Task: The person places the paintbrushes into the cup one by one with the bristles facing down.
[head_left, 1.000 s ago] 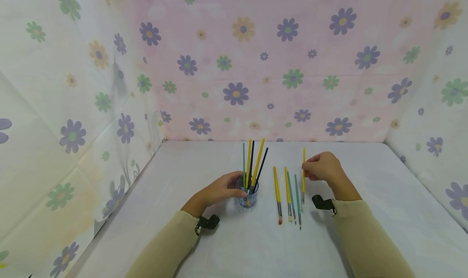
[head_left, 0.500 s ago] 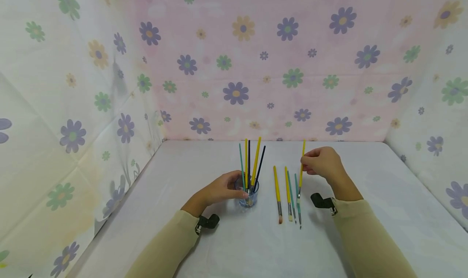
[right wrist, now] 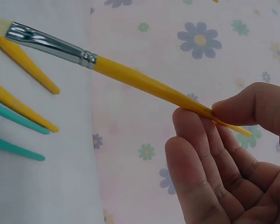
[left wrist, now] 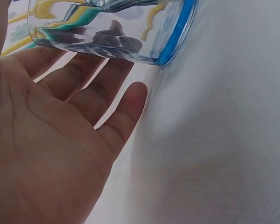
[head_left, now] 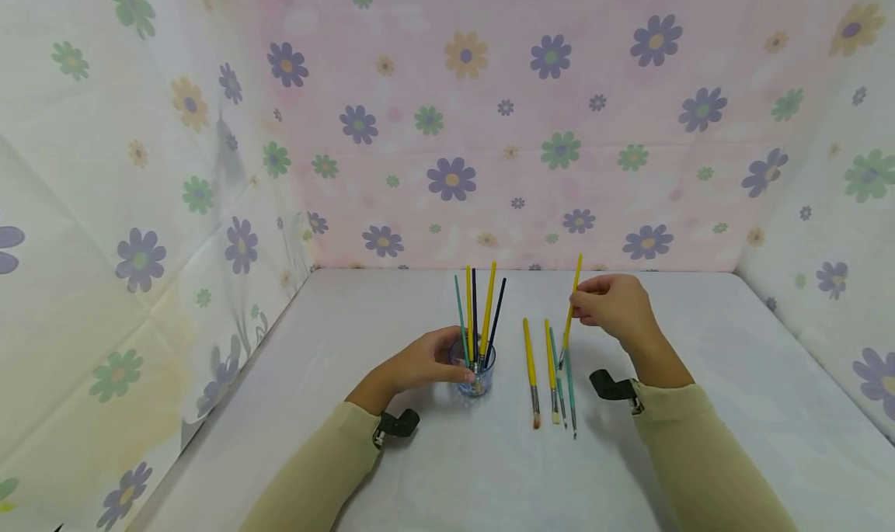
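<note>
There it was: the left hand (head_left: 418, 365) curled round the clear glass (head_left: 478, 383) and, at two o'clock from that, the right hand (head_left: 617, 308) pinching a yellow paintbrush (right wrist: 140, 83), tip down!

Long plain khaki sleeves (head_left: 323, 470), black wrist cameras (head_left: 402, 425), silvery fittings (head_left: 379, 439)

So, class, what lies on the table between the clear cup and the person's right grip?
Two yellow brushes and two teal brushes lie between the clear cup and right grip, shown in the head view.
</note>
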### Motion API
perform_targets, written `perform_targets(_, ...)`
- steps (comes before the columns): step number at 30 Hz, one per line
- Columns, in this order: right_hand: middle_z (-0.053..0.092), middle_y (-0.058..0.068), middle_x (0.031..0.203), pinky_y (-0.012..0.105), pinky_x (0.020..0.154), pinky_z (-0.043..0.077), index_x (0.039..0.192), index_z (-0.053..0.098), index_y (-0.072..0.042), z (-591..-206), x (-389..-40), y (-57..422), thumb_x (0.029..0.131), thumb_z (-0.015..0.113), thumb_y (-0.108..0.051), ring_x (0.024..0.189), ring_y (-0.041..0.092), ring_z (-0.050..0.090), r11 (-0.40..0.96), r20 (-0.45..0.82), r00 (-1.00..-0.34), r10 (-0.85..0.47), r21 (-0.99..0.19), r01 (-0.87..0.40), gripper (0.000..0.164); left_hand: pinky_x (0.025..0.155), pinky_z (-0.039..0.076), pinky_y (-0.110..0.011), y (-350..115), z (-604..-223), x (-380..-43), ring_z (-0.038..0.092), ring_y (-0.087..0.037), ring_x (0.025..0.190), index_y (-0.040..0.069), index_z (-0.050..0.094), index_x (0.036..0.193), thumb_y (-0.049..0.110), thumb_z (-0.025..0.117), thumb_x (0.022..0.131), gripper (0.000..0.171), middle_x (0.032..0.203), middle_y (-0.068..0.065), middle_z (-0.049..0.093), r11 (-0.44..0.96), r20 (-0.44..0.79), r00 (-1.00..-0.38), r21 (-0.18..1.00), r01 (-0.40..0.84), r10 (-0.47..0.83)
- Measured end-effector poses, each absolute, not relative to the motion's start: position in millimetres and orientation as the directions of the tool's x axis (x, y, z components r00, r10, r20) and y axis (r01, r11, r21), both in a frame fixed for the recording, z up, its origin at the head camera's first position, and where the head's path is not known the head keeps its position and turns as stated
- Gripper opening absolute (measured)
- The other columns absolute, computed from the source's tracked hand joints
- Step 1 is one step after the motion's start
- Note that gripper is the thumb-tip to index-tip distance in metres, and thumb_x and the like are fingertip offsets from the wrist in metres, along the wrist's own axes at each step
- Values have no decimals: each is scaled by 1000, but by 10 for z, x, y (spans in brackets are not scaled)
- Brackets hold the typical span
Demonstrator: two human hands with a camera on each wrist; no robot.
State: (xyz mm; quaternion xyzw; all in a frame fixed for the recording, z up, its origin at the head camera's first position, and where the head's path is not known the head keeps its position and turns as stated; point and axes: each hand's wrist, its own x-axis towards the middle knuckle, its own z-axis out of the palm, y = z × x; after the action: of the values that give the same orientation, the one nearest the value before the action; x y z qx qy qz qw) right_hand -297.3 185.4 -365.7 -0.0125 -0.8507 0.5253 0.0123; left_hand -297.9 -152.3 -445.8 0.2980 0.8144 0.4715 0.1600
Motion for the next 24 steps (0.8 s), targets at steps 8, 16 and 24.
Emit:
perform_targets(8,69,14,100,29,69,57,104,65,-6,-3593,-2920,1802,86,70,-32,81,19,70,403,79,-996,41,-913,-56,32,84,48,-35,-1507,-4454,-2969,54,-21,94,21,56,119,36,77,79,48,104,-4,60,343,39,-757,875,341,653)
perform_targets(16,70,10,97,29,69,56,103,66,-8,-3507,-2852,1716,85,71,-31,84,23,70,368,136,-988,70,-924,-101,29,83,47,-37,-1506,-4444,-2962,54,-21,93,19,56,119,32,77,80,46,105,-7,61,331,50,-754,878,347,655)
perform_targets(24,70,11,97,29,71,56,102,65,-6,-3442,-2782,1640,86,70,-32,85,24,69,325,206,-977,61,-929,-176,30,86,47,-36,-1501,-4454,-2969,55,-20,95,23,56,118,36,77,79,46,105,-3,60,360,33,-766,869,339,642)
